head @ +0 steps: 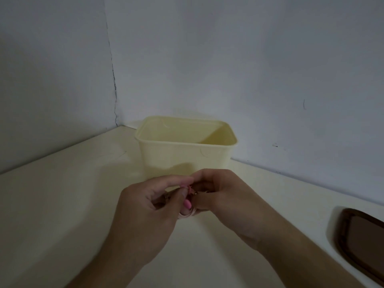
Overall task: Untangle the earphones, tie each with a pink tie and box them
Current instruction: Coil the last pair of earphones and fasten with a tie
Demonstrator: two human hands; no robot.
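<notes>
A: Item one, step in hand. Tying, by my judgement. Both hands meet over the middle of the bench [62, 204], just in front of the box [185, 154]. The left hand [145, 215] and right hand [220, 194] are each curled in, fingertips pinching a small coiled bundle of earphones [187, 214] between them. Only a pale loop shows below the left thumb.

B: Item two, the tie?

A: A scrap of pink tie [189, 187] shows at the pinch point, where the fingertips meet. Whether it is already twisted closed I cannot tell; the fingers cover it.

B: Item three, box.

A: Cream, open-topped, standing near the bench's far corner against the wall. From this angle nothing can be seen inside, though the bottom is hidden. A dark lid [361, 235] lies at the right edge of the bench, well apart from the hands.

B: Item four, next move.

A: Likely finishing the twist of the tie, keeping the coil pinched so it does not spring loose, then lifting the bundle forward over the near rim of the box.

B: Item five, pose.

A: Both forearms come in from the near edge, converging, wrists raised off the bench.
</notes>
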